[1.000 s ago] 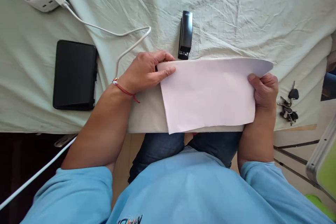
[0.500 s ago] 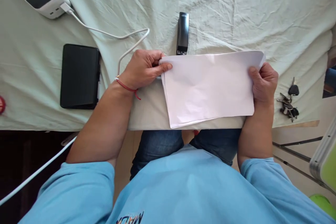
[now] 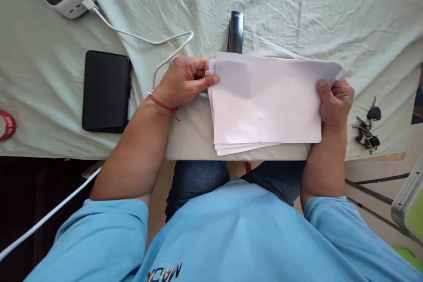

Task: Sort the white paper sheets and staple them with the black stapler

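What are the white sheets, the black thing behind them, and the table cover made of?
Sheets: thin matte white paper; the layered edges fan out and curve between the left hand and right hand. Black stapler: glossy, likely plastic or painted metal. Cover: pale green woven fabric, creased all over.

one stapler (image 3: 235,31), one phone (image 3: 106,91), two hands (image 3: 185,80)

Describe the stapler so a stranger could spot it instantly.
Start at the pale green cloth covering the table, then find the stack of white paper held between the left hand and right hand. Just beyond its far edge lies the stapler, partly hidden: the only narrow, glossy black bar there.
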Tool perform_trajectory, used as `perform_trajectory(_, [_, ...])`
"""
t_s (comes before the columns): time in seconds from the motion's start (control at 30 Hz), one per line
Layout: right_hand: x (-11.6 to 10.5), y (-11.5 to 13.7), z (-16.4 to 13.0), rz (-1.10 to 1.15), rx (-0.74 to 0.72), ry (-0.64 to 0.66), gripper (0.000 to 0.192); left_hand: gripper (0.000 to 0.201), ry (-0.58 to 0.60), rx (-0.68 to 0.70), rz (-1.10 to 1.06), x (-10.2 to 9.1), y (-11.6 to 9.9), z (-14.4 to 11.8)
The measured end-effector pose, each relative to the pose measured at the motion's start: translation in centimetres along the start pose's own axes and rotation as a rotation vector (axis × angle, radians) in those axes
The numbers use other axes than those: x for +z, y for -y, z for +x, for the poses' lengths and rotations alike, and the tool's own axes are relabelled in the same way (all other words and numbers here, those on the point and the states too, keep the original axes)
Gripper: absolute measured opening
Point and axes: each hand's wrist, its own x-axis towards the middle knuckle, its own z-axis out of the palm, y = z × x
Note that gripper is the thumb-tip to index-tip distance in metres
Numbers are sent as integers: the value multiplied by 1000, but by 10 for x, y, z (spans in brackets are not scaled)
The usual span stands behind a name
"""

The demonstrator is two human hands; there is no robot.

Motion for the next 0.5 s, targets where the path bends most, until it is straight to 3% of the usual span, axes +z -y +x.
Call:
perform_trajectory(0.1, [-1,-2,0,-22,11,-13,61,53,61,-16,-1,-3,4,0])
perform_trajectory(0.33, [-2,-10,6,77,-24,-130,60,70,78,-13,-41,-4,-2,6])
perform_trajectory(0.5, [-7,-20,8,106,-18,-108,54,68,128,-6,-17,-8,2,6])
